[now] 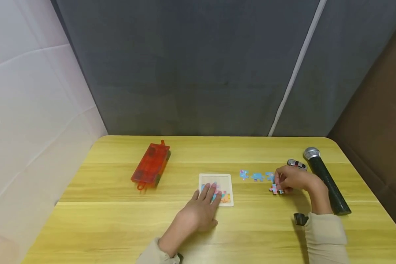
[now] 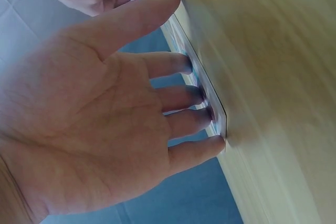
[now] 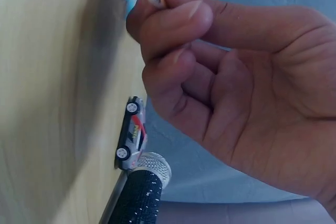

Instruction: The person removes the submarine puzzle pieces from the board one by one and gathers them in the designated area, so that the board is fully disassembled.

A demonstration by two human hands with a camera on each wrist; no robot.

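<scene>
My left hand (image 1: 202, 211) rests with its fingers spread on a square puzzle board (image 1: 201, 178) with a pale rim. Coloured pieces fill the lower part of the board, partly covered by the fingers. In the left wrist view the palm is bare and the fingertips (image 2: 190, 124) press at the board's edge. To the right, my right hand (image 1: 295, 179) pinches a pink and blue puzzle piece (image 1: 274, 189) between thumb and fingers, just above the table. Loose blue puzzle pieces lie in a row beside it, among them one in the middle (image 1: 257, 176).
A red translucent case (image 1: 150, 164) lies at the left. Behind the right hand stands a small silver toy car (image 1: 297, 164). A black microphone (image 1: 328, 183) with a silver head lies along the right side, close to the right forearm. A dark grey wall rises behind the table.
</scene>
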